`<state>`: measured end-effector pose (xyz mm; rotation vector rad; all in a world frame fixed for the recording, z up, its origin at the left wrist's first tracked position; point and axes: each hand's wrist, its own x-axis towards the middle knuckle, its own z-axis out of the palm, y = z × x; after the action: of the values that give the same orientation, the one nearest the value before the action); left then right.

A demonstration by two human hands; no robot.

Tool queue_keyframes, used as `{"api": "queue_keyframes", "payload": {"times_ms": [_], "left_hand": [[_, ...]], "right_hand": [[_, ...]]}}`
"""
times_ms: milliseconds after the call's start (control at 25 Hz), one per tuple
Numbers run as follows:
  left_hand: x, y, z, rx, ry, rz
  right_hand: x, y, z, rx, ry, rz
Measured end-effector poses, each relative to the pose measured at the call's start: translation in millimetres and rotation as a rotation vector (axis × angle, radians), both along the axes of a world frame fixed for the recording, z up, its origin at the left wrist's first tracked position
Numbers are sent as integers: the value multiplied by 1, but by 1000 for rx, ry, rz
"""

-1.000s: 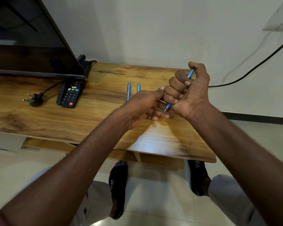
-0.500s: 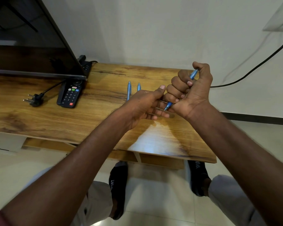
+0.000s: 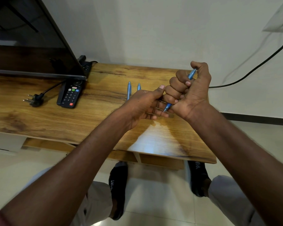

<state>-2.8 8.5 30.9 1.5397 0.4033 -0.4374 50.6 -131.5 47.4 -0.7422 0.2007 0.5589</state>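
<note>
Right hand is clenching a slim light-blue plastic pen in a full fist, above the right part of the worktop. All four fingers are wrapping round the barrel and the thumb is standing up over the top end. The grip is closed tight on the pen. The pen is slanting, with the upper end poking out by the thumb and the pointed tip jutting from the bottom of the fist, aimed down and toward the person.

Left hand is pressing in from the left. Its thumb is lying against the right knuckles and its fingers are curling under, right at the pen tip. Thin pale lines are showing between those fingers. I cannot tell what they are, nor whether this grip is closing on anything.

Wood-grain brown worktop is lying beneath both hands. Two more light-blue pens are lying side by side on it, just behind the left hand and partly hidden by it.

Farther left, a black remote control with coloured buttons is resting under the edge of a dark flat screen. A black mains plug is lying loose beside the remote. A black cable is running along the pale wall at right.
</note>
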Motion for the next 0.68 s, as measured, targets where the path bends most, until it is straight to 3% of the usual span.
{"api": "queue_keyframes", "payload": {"times_ms": [680], "left_hand": [[-2, -1, 3, 22, -12, -13]], "right_hand": [[0, 1, 0, -22, -21, 38]]}}
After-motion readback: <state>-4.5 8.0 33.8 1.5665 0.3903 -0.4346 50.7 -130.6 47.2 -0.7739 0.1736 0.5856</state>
